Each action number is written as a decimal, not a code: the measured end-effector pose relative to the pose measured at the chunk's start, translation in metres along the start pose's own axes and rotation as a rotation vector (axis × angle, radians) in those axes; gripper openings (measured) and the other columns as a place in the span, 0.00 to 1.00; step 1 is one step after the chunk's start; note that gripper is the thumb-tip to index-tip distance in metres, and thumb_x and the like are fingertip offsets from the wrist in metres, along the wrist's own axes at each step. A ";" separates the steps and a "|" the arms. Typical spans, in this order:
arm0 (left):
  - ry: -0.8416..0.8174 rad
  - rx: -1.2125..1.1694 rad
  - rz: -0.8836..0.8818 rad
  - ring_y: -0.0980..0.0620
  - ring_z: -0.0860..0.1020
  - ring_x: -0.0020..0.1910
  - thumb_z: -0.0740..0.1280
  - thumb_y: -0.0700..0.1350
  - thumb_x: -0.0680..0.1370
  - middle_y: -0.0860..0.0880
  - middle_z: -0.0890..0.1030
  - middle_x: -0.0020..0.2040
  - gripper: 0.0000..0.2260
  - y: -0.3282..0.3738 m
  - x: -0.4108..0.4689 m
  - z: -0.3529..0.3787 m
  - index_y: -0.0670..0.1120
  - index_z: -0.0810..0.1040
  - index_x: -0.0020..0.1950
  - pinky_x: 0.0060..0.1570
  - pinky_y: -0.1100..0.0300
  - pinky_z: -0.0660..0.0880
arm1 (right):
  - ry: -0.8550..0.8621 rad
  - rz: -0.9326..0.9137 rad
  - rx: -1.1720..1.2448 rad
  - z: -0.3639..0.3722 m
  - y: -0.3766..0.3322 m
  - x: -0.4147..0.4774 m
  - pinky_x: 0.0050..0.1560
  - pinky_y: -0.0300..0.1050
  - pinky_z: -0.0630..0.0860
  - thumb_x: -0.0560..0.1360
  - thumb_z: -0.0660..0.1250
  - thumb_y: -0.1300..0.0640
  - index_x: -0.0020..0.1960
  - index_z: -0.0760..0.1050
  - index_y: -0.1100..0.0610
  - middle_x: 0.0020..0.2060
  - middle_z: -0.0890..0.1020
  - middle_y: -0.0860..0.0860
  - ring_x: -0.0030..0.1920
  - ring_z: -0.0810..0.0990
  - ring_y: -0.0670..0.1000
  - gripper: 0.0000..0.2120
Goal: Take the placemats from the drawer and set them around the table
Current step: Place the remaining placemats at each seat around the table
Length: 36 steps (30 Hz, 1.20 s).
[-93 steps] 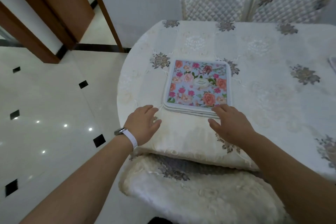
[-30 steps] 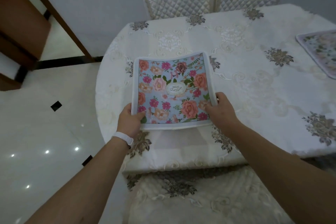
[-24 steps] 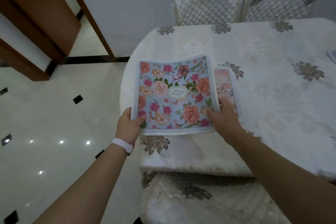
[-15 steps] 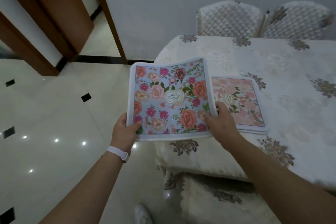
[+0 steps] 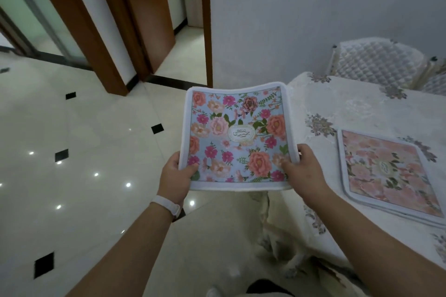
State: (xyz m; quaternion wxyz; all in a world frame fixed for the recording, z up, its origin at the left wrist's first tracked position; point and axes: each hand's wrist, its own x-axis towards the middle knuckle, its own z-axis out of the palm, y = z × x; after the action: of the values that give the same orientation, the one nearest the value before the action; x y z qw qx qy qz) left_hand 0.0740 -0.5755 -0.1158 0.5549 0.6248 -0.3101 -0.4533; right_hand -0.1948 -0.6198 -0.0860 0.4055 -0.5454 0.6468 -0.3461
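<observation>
Blue floral placemat held up off the worktop, over the floor

Person's got the square blue placemat with pink and orange flowers and a white border (image 5: pixel 237 137) in both hands, gripping it by the two near corners: left hand (image 5: pixel 177 176) with a white wristband (image 5: pixel 166 204) has its fingers (image 5: pixel 190 168) closed over the near left corner, right hand (image 5: pixel 304 169) pinched shut on the near right corner. The mat sags a bit in the middle and hangs in the air above the glossy cream floor tiles with small black diamonds (image 5: pixel 79 171), just left of the round worktop under a cream embroidered cloth (image 5: pixel 357 108). A pink floral placemat (image 5: pixel 388 171) lies flat on that worktop to the right, on top of other mats from the look of the stacked edges. Quilted white chair (image 5: pixel 376 60) at the far side.
</observation>
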 end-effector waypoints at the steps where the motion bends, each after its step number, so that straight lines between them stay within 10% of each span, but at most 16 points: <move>1: 0.009 -0.005 0.005 0.49 0.81 0.42 0.67 0.32 0.76 0.47 0.82 0.44 0.12 0.002 0.004 -0.006 0.49 0.79 0.49 0.39 0.62 0.80 | -0.011 -0.007 0.011 0.007 -0.005 0.005 0.35 0.40 0.75 0.77 0.69 0.56 0.53 0.70 0.54 0.44 0.79 0.47 0.41 0.81 0.47 0.08; 7: 0.053 -0.027 -0.022 0.58 0.82 0.36 0.67 0.30 0.75 0.49 0.82 0.43 0.13 0.010 0.043 -0.021 0.49 0.78 0.50 0.35 0.65 0.78 | -0.031 -0.005 0.026 0.041 -0.016 0.047 0.45 0.55 0.81 0.75 0.71 0.54 0.46 0.70 0.48 0.44 0.81 0.51 0.43 0.83 0.53 0.09; 26: -0.023 0.115 -0.148 0.43 0.82 0.46 0.68 0.32 0.75 0.43 0.84 0.49 0.12 0.059 0.341 0.086 0.48 0.79 0.53 0.48 0.48 0.80 | 0.019 0.138 0.141 0.080 -0.039 0.330 0.30 0.32 0.72 0.78 0.68 0.57 0.53 0.71 0.55 0.41 0.79 0.46 0.39 0.79 0.43 0.07; 36: -0.233 0.162 -0.116 0.50 0.83 0.41 0.68 0.32 0.76 0.47 0.84 0.45 0.11 0.094 0.444 0.172 0.48 0.79 0.51 0.37 0.58 0.80 | 0.199 0.185 0.191 0.042 -0.046 0.414 0.40 0.43 0.78 0.77 0.70 0.56 0.54 0.72 0.53 0.45 0.81 0.48 0.43 0.82 0.48 0.09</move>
State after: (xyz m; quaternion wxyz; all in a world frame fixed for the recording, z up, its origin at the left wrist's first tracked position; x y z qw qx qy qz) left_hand 0.1040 -1.0603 -0.1188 0.4359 0.6275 -0.3715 -0.5275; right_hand -0.1691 -1.0358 -0.1244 0.4197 -0.4055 0.6953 -0.4195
